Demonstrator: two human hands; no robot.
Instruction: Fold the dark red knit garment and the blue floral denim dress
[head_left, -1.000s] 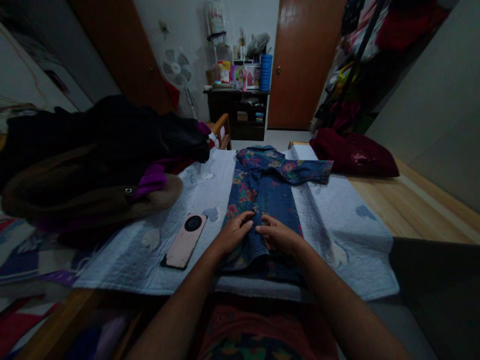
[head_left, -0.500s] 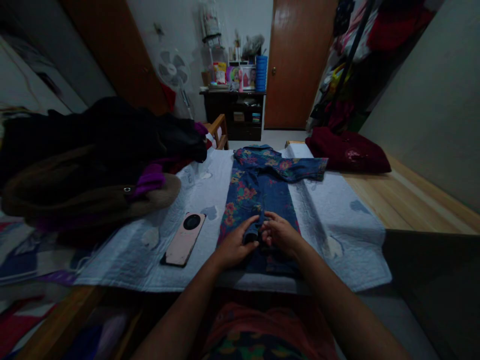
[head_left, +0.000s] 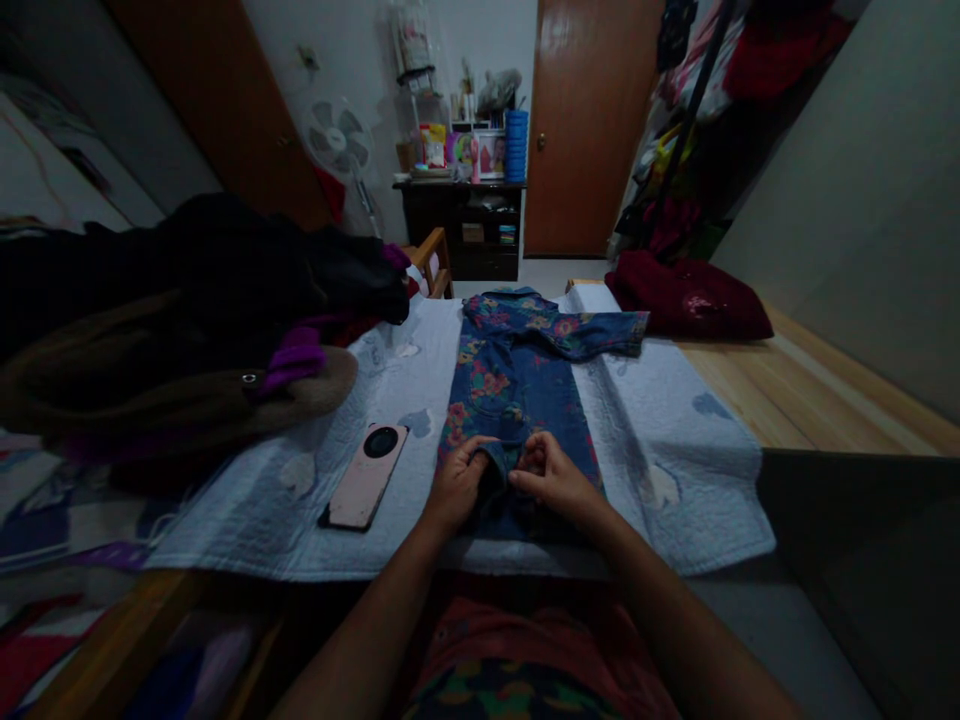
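A blue denim shirt (head_left: 551, 390) with a floral print lies on the quilted cover, collar at the far end. One sleeve stretches out to the right; the other is folded down over the body toward me. At the near end my left hand (head_left: 459, 485) is closed on the cuff (head_left: 493, 462), thumb and fingers holding its opening up. My right hand (head_left: 553, 475) pinches the cuff's right edge, its fingers curled; any button there is too small to make out. A pink phone (head_left: 367, 477) lies face down left of the shirt.
A heap of dark clothes (head_left: 202, 270) fills the left side. The light quilted cover (head_left: 690, 480) ends near my body. On the right, a folded maroon garment (head_left: 686, 295) rests on a wooden surface (head_left: 780, 390). A fan (head_left: 339, 140) and a dark cabinet (head_left: 461, 230) stand behind.
The cuff is now raised and its opening spread wider. My left hand has shifted slightly left, and my right fingers have curled in and pinched the cuff's edge.
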